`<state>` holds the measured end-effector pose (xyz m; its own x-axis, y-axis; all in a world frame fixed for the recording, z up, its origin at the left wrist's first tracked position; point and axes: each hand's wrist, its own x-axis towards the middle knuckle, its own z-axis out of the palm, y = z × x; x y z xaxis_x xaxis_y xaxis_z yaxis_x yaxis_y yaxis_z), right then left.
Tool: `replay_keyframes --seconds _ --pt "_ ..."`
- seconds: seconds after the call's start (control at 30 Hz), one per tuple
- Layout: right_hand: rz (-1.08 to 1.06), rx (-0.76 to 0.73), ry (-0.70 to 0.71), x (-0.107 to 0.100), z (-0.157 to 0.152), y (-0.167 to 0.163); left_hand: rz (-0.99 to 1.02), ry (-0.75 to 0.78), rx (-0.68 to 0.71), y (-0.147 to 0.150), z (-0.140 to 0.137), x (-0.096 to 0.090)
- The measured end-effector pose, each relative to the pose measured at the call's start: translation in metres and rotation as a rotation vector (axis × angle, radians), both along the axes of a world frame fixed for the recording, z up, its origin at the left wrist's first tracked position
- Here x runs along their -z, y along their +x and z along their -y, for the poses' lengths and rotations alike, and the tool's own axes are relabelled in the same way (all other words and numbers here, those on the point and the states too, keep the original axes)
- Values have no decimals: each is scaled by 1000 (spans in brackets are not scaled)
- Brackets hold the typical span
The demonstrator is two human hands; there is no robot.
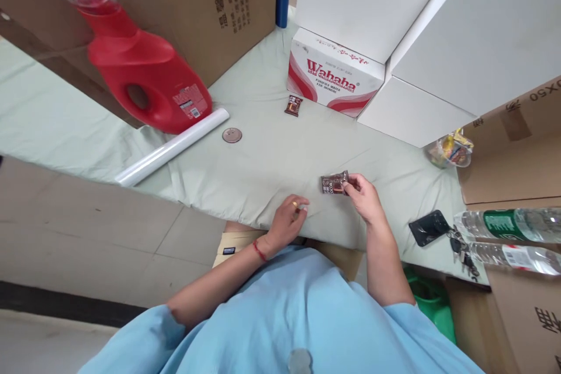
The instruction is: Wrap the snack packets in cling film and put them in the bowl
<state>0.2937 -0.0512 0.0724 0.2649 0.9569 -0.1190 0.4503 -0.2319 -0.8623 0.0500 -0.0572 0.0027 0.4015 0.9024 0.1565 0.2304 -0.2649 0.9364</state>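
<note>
My right hand [363, 196] is closed on the end of a small brown packet of cocoa snack [333, 183], held between thumb and fingers just over the cloth. To its left, my left hand [288, 221] is near the front edge of the table with its fingers curled together. Something small and whitish shows at those fingertips, too small to name. A second brown cocoa packet [293, 106] lies farther back, close to the Wahaha water carton [335, 73]. A round grey-brown disc with small holes [232, 135] rests on the cloth to the left.
At left stand a red jug [151, 79] and a white roll [173, 149]. White boxes [350, 0] rise behind. On the right are a bag of snacks [451, 149], a black phone-like object [429, 228], keys [463, 254] and a plastic bottle [534, 225] above a second bottle [517, 257].
</note>
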Motion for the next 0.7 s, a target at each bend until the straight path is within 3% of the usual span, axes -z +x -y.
replay_keyframes --seconds 0.1,0.2,0.27,0.5,0.6,0.7 --pt "-389 31 -60 10 27 21 142 -309 -58 12 -10 -5" --pt "-515 16 -111 22 48 21 191 -489 111 32 -16 -6" --pt "-538 22 -95 29 59 16 141 -511 233 44 -16 -4" --pt "-451 -18 43 53 81 24 -27 -381 252 69 -10 -1" --pt "-337 75 41 51 86 58 -166 -167 158 54 -16 -7" --pt "-280 320 138 41 86 123 -353 151 -53 17 -28 -9"
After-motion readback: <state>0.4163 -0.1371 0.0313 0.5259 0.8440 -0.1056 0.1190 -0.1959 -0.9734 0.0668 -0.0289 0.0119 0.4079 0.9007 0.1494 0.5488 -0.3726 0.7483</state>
